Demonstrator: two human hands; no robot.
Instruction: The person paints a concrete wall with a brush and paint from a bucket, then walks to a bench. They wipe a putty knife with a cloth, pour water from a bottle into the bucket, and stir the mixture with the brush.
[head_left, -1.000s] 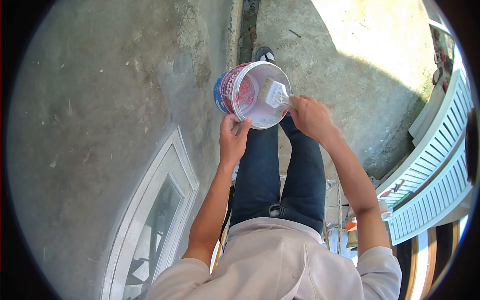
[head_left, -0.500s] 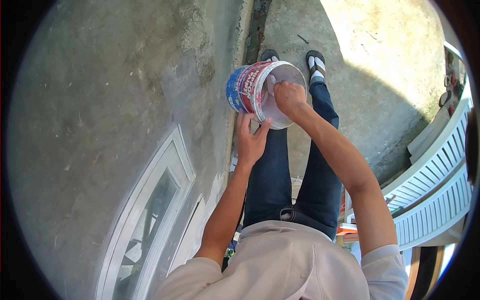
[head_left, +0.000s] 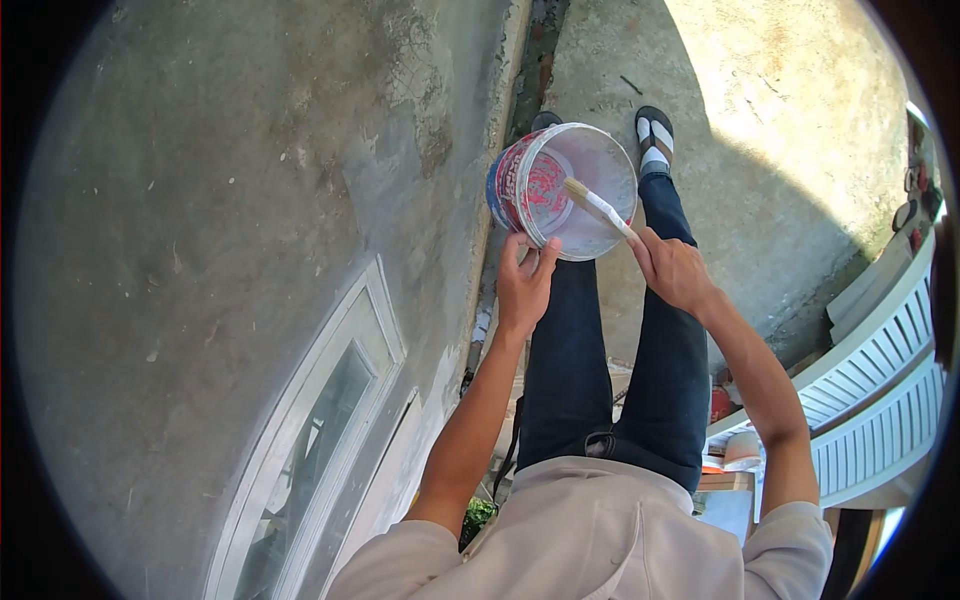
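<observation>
My left hand [head_left: 525,285] grips the near rim of a paint bucket [head_left: 512,190], thumb at the lip and fingers outside. The bucket is blue, red and white and tilts so that its mouth faces me. Its inner wall is coated with pale paint, and a red patch shows at the bottom. My right hand [head_left: 675,268] is closed around the handle of a paintbrush [head_left: 602,210]. The brush's bristle end points into the bucket's mouth, and its handle crosses the right side of the rim.
A grey concrete wall [head_left: 230,180] fills the left, with a white-framed window [head_left: 320,420] low in it. My sandalled foot [head_left: 655,135] stands on the concrete floor [head_left: 760,200]. White louvred panels [head_left: 870,350] are at the right.
My right hand has come up out of the bucket and back to the right, bringing the brush into sight. The bucket, still in my left hand, now sits slightly further right in view.
</observation>
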